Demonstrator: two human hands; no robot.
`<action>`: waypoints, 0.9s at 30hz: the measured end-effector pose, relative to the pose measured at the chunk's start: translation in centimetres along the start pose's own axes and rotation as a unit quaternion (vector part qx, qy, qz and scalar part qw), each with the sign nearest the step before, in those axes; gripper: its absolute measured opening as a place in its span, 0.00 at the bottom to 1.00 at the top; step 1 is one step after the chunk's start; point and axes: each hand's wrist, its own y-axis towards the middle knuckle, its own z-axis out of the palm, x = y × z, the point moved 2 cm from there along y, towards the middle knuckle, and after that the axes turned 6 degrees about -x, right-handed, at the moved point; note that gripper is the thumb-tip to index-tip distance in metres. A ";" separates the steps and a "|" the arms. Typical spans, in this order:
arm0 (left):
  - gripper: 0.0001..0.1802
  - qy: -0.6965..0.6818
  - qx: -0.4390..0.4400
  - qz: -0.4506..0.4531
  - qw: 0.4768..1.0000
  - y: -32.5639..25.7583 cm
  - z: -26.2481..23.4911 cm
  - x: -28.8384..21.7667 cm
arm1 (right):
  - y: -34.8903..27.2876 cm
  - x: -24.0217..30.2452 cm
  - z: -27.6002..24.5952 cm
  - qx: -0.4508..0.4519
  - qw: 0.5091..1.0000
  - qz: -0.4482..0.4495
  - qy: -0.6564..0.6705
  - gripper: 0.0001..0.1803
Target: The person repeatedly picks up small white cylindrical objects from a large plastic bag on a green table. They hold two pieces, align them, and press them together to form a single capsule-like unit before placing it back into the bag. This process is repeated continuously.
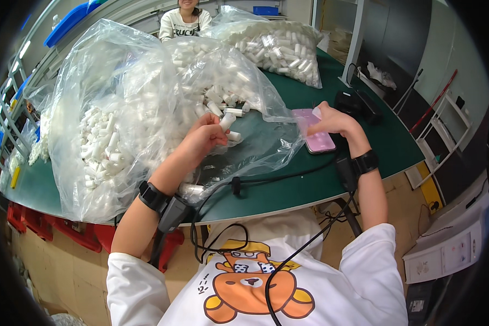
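I see the left hand pinching one short white plastic tube between thumb and fingertips, held just above the green table mat at the open mouth of the large clear plastic bag. The tube is a smooth, matte, rigid cylinder with a blunt end. The right hand hovers over the pink rectangular phone; its fingers are curled together around a small pale item that I cannot identify, and I cannot tell how firmly they press. My judgement is that the work is at an early stage: the near bag holds a very large heap of identical tubes, only a few loose tubes lie on the mat outside it, and I see no sorted or finished batch. The bag film is thin, crinkled and glossy, and it bends light so that the contents look hazy. A second clear bag of white tubes stands well apart at the far side of the table, beside another seated person. Black wrist straps with black cables run from both forearms across the smooth mat, whose front edge is curved.
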 end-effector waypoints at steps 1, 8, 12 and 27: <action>0.12 0.000 0.003 0.000 1.000 0.0 0.0 0.0 | -0.1 0.1 0.1 0.022 1.000 0.001 0.000 0.58; 0.11 0.008 0.004 0.001 1.000 0.1 0.0 0.0 | 0.6 -2.1 -0.7 -0.008 1.000 0.005 0.008 0.41; 0.11 0.006 0.004 -0.002 1.000 0.1 0.2 -0.1 | 1.3 -3.2 -0.5 -0.018 1.000 0.010 0.012 0.41; 0.12 0.006 -0.014 0.006 1.000 0.1 0.3 0.0 | 1.8 -1.5 1.3 -0.039 0.995 0.004 -0.095 0.52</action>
